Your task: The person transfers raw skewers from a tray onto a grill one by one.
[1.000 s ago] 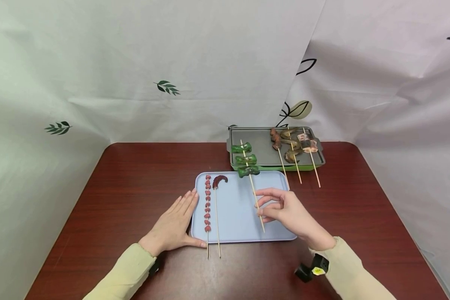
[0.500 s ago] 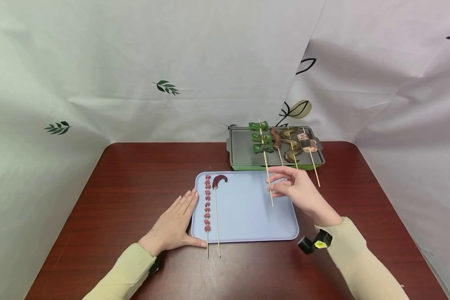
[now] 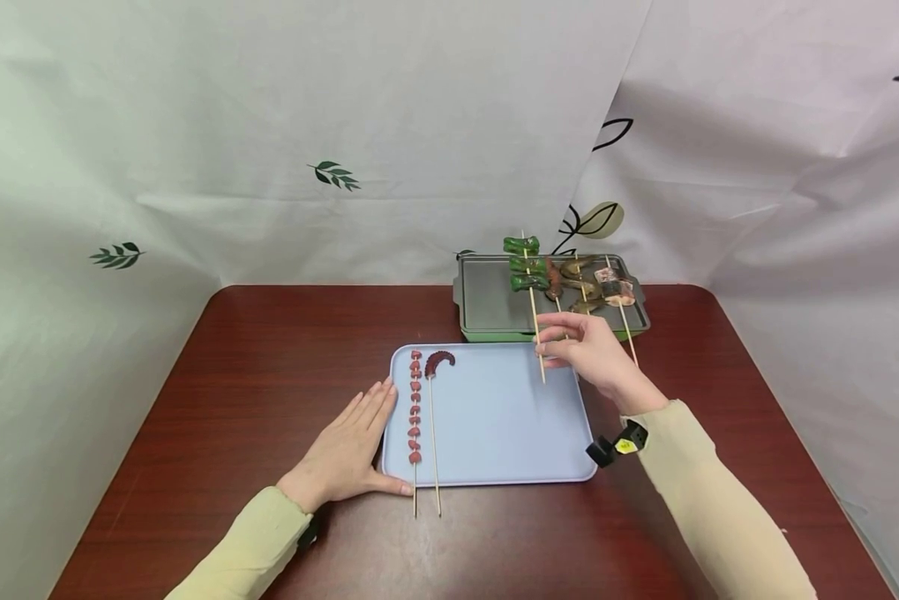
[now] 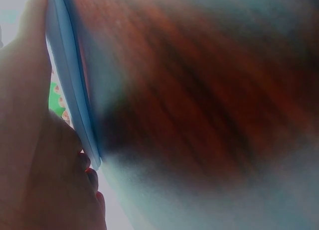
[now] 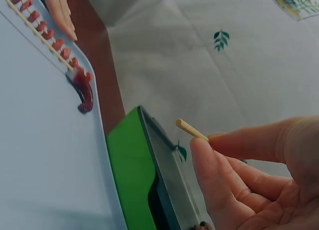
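Between thumb and fingers my right hand (image 3: 580, 350) pinches the lower stick of a green pepper skewer (image 3: 528, 265). Its three green pieces hang over the grill pan (image 3: 486, 304), just left of a brown meat skewer (image 3: 553, 282). In the right wrist view only the stick's end (image 5: 192, 129) shows past the fingertips. With fingers straight, my left hand (image 3: 352, 446) rests along the left edge of the pale blue tray (image 3: 494, 425), thumb at its front corner. On that tray lie a skewer of small red pieces (image 3: 415, 408) and a skewer with a dark red curled tentacle (image 3: 439, 362).
Farther right on the pan lie a skewer of brownish curled pieces (image 3: 580, 287) and a pink-and-dark chunk skewer (image 3: 614, 286), sticks overhanging the front rim. Pan and tray stand on a dark red wooden table (image 3: 284, 350). A white patterned cloth (image 3: 389, 125) hangs behind.
My right hand has carried the green pepper skewer from above the tray away from me and slightly right, over the pan. The left hand has stayed still.
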